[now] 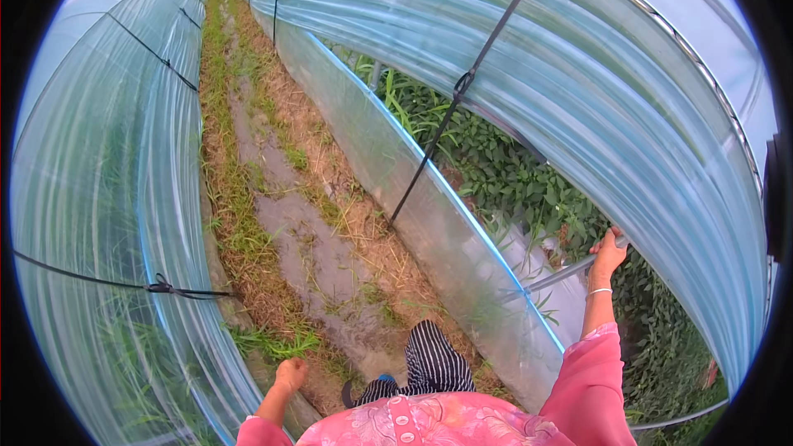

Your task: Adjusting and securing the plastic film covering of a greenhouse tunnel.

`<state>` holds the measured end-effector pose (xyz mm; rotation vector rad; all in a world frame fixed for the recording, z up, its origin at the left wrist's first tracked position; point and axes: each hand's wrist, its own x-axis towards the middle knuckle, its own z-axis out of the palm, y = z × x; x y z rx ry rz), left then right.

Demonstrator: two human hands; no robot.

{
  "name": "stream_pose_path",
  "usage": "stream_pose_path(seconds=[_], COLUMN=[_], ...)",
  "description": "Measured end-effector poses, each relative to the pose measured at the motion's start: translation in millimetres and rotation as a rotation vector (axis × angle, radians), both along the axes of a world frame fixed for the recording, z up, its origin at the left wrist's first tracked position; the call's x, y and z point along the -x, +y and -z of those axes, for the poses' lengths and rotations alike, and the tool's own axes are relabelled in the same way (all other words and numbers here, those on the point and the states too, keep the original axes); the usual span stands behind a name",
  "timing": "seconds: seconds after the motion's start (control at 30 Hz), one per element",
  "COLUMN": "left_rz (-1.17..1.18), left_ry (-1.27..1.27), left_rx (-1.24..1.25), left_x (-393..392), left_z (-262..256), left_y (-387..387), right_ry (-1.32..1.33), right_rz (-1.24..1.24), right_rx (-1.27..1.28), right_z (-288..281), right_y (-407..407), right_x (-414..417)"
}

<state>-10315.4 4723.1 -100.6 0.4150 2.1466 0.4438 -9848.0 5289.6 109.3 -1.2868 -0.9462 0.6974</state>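
Note:
On the right, my right hand (610, 254) is closed around a grey metal pipe (560, 274) of the greenhouse frame, just under the lower edge of the raised blue-tinted plastic film (595, 118). Below the film's opening runs a low clear plastic skirt (396, 179) with a bright blue top edge, close beside my right arm. Leafy green plants (514, 179) show through the gap. My left hand (291, 375) hangs low on the left with its fingers curled in, near a tuft of grass (279, 341); nothing shows in it.
A muddy path (310, 241) with wet patches, straw and grass runs ahead between two film-covered tunnels. The left tunnel's film (93, 186) stands close by my left side. Black straps (427, 155) cross the opening; another strap (186, 291) reaches the ground at left.

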Motion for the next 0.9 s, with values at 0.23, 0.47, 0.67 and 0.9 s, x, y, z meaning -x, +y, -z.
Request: stream_pose_path(seconds=[0.23, 0.47, 0.67, 0.9], left_rz=[0.197, 0.199, 0.195, 0.029], left_ry=[0.011, -0.365, -0.557, -0.979], left_rx=[-0.283, -0.678, -0.728, -0.759], left_x=[40, 80, 99, 89], left_z=[-53, -151, -184, -177], left_y=[174, 416, 591, 728], right_ry=[0.016, 0.037, 0.062, 0.076], right_rz=[0.040, 0.067, 0.158, 0.338], right_rx=[-0.013, 0.028, 0.062, 0.071], right_z=[2, 6, 3, 16], right_y=[3, -4, -10, -10], right_x=[1, -9, -1, -1])
